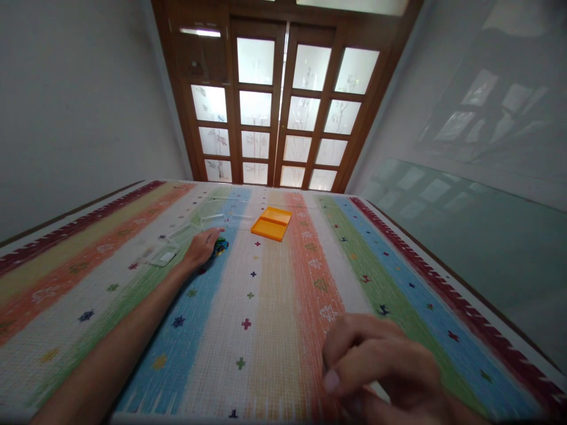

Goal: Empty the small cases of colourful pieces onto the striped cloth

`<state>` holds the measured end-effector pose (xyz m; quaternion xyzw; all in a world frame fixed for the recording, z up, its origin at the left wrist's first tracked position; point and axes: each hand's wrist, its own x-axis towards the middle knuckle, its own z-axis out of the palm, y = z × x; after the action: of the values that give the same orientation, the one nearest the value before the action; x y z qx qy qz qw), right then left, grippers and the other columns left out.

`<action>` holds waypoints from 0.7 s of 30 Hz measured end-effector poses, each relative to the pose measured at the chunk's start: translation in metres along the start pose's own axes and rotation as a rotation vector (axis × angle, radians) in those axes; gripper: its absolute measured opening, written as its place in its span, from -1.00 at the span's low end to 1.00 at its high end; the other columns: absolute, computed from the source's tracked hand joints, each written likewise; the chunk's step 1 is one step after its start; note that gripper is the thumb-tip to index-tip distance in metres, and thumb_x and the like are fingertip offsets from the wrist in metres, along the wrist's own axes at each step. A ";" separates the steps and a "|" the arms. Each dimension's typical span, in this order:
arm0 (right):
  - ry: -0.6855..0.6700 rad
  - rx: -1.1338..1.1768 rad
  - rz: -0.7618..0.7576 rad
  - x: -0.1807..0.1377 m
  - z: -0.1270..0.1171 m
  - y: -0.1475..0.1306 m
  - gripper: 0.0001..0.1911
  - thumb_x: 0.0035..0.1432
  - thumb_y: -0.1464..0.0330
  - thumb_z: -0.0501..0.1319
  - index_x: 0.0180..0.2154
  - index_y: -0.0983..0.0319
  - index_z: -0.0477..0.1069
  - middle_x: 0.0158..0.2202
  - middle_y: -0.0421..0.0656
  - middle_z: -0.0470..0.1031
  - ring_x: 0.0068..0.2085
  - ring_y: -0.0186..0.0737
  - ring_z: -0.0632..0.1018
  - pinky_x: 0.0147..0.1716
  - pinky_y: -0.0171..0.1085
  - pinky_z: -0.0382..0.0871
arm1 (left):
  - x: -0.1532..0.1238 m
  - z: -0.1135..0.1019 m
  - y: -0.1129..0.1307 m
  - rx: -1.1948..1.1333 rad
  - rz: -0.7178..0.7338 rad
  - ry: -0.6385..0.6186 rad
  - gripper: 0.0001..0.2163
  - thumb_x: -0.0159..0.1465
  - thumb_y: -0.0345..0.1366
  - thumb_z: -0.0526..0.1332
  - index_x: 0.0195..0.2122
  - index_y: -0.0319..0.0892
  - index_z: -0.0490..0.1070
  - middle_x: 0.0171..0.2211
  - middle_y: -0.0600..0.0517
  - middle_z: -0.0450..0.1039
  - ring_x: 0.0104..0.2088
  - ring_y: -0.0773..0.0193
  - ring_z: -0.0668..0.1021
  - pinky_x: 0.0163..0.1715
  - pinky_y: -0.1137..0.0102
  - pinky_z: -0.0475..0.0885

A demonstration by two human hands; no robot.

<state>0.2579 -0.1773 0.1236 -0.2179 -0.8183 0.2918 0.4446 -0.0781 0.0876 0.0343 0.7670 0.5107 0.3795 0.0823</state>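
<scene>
My left hand (201,247) reaches far across the striped cloth and closes over a small pile of dark multicoloured bits (220,245); what exactly the fingers grip is hidden. Clear plastic trays (208,221) lie just beyond and left of that hand. An orange two-part tray (271,223) sits to its right. My right hand (381,366) rests near the front edge with its fingers curled in and thumb pressed to them; anything inside is hidden.
The table carries a striped, patterned cloth (274,307) in pastel bands with a dark red border. A small clear lid (163,256) lies left of my left wrist. Wooden glazed doors (283,100) stand behind; a glass panel (478,236) lies to the right.
</scene>
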 end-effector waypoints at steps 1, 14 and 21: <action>0.020 0.006 0.008 0.008 -0.003 0.006 -0.71 0.29 0.53 0.16 -0.06 0.09 0.48 -0.36 -0.20 0.46 -0.39 -0.32 0.49 -0.41 -0.33 0.37 | 0.002 -0.005 0.003 -0.005 0.001 0.050 -0.52 0.40 -0.09 -0.15 -0.22 -0.18 0.54 -0.14 -0.12 0.62 -0.11 0.10 0.62 -0.02 0.23 0.48; 0.153 -0.337 0.308 -0.015 -0.053 0.104 -0.85 0.31 0.35 0.17 -0.26 0.19 0.52 -0.39 -0.18 0.49 -0.41 -0.31 0.49 -0.48 -0.35 0.36 | -0.009 -0.020 0.066 -0.082 0.256 0.105 -0.80 0.43 -0.35 -0.03 -0.10 -0.16 0.37 -0.53 0.15 0.35 -0.56 0.35 0.42 -0.45 0.44 0.38; 0.078 -0.562 0.334 -0.008 -0.056 0.134 -0.82 0.33 0.36 0.10 -0.24 0.19 0.47 -0.31 -0.13 0.52 -0.36 -0.27 0.53 -0.39 -0.30 0.41 | -0.039 0.019 0.087 -0.009 0.525 -0.204 -0.68 0.42 -0.27 0.09 0.18 -0.14 0.26 0.09 -0.17 0.46 0.04 0.11 0.55 0.02 0.16 0.51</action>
<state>0.3228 -0.0680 0.0528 -0.4744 -0.8021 0.1148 0.3441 -0.0095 0.0192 0.0462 0.9069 0.2820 0.3112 0.0355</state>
